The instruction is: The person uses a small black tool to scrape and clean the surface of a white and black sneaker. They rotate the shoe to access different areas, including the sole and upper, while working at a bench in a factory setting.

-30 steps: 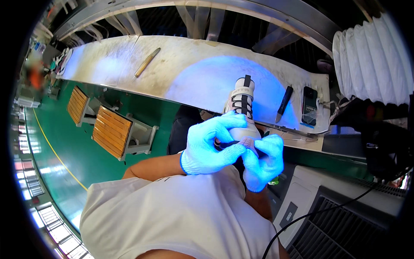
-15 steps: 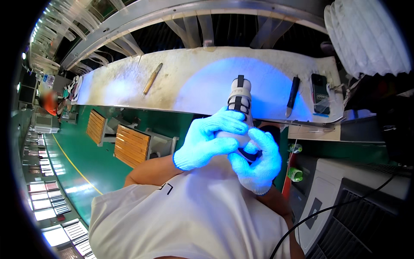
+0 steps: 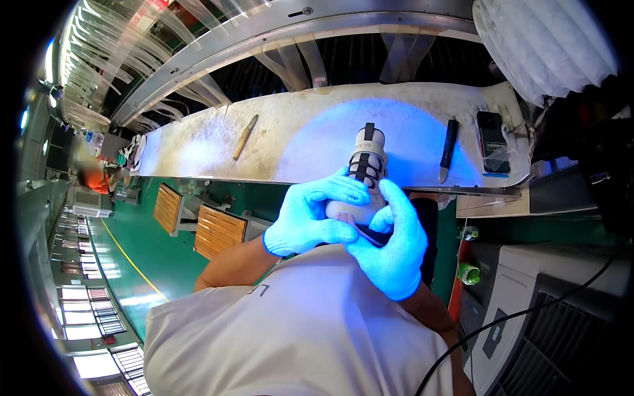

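Observation:
A pale shoe (image 3: pixel 367 164) with black laces and a black pull tab stands out before my chest, its toe end toward me and its heel end over the bench edge. My left hand (image 3: pixel 316 216), in a knit glove lit bright blue, is closed around the left side of the toe end. On the other side my right hand (image 3: pixel 396 245), gloved alike, holds the toe's right edge, with the index finger stretched along the shoe. The palm sides and the sole are hidden.
Across the front runs a stained white bench (image 3: pixel 264 148) with a blue light patch. On it lie a wooden-handled tool (image 3: pixel 245 137), a black-handled knife (image 3: pixel 449 150) and a dark phone (image 3: pixel 493 142). Wooden-topped stools (image 3: pixel 220 229) stand at left, a grey machine (image 3: pixel 515 284) with a black cable at right.
The right index finger has straightened and the right hand has opened wider around the toe. The shoe sits slightly lower in view; the whole scene has shifted a little as the head moved.

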A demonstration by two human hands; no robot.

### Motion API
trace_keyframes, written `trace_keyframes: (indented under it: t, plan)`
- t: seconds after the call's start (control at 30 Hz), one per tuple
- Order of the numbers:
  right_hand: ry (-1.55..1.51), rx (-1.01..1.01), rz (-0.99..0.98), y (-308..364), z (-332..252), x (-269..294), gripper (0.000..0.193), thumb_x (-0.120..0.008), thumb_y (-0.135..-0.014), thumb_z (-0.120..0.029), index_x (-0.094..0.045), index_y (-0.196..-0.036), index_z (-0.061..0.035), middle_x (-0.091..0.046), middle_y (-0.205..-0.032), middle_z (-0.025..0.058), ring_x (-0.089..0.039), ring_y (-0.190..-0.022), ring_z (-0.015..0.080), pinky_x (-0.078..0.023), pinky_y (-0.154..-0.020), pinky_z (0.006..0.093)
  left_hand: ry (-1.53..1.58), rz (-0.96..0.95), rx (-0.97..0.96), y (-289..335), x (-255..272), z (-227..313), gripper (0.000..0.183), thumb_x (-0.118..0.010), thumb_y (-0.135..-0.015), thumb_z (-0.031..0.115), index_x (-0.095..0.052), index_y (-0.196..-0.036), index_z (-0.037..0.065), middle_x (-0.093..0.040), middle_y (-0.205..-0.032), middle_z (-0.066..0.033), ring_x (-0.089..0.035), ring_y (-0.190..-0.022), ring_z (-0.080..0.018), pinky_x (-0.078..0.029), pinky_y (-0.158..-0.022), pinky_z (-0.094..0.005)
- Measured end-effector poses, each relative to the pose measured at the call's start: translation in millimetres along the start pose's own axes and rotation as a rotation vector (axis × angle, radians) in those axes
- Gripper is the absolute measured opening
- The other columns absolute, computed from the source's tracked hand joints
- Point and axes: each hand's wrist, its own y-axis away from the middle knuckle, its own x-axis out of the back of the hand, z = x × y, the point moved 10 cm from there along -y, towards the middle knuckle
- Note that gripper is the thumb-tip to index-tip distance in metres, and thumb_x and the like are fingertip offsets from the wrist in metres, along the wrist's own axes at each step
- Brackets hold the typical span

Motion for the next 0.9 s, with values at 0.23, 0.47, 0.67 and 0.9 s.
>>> trace_keyframes:
  t: [0.23,0.47,0.67,0.9]
  plan:
    - [-0.017,0.009,-0.037,-9.2,10.7,-5.9,0.083,-0.104,-0.076,-0.046,-0.069,-0.138,-0.0046,-0.069,-0.097,0.0093,-0.068,-0.075,0.0214,-0.060,-0.066,0.0367,-0.015,-0.008,-0.041,-4.0,5.6,5.2,0.052,-0.101,-0.077,0.020,-0.082,-0.120,0.000,-0.080,-0.123,-0.0151,-0.072,-0.126,-0.0281,-0.045,-0.126,-0.0516]
    - [-0.114,0.028,-0.062,-20.0,17.3,-16.1,0.072,-0.105,-0.075,-0.042,-0.071,-0.128,-0.0080,-0.073,-0.103,0.0118,-0.075,-0.092,0.0309,-0.063,-0.078,0.0442,0.014,0.024,-0.015,-12.7,15.9,2.7,0.048,-0.102,-0.070,0.020,-0.081,-0.110,0.002,-0.081,-0.111,-0.0162,-0.074,-0.119,-0.0346,-0.040,-0.128,-0.0581]
    - [-0.084,0.016,-0.043,-15.8,20.0,-23.1,0.069,-0.105,-0.073,-0.041,-0.069,-0.122,-0.0086,-0.072,-0.105,0.0129,-0.074,-0.094,0.0346,-0.062,-0.080,0.0469,0.129,-0.020,0.060,-9.6,14.3,5.5,0.051,-0.102,-0.077,0.021,-0.078,-0.118,0.003,-0.075,-0.134,-0.0161,-0.067,-0.133,-0.0282,-0.048,-0.121,-0.0483]
    - [-0.063,0.078,-0.043,-17.6,13.8,-43.0,0.071,-0.104,-0.071,-0.035,-0.066,-0.125,-0.0088,-0.072,-0.106,0.0135,-0.072,-0.097,0.0364,-0.061,-0.082,0.0493,-0.080,0.083,0.158,-2.6,23.7,11.1,0.049,-0.102,-0.076,0.019,-0.073,-0.113,0.004,-0.074,-0.134,-0.0158,-0.066,-0.135,-0.0283,-0.051,-0.118,-0.0462]
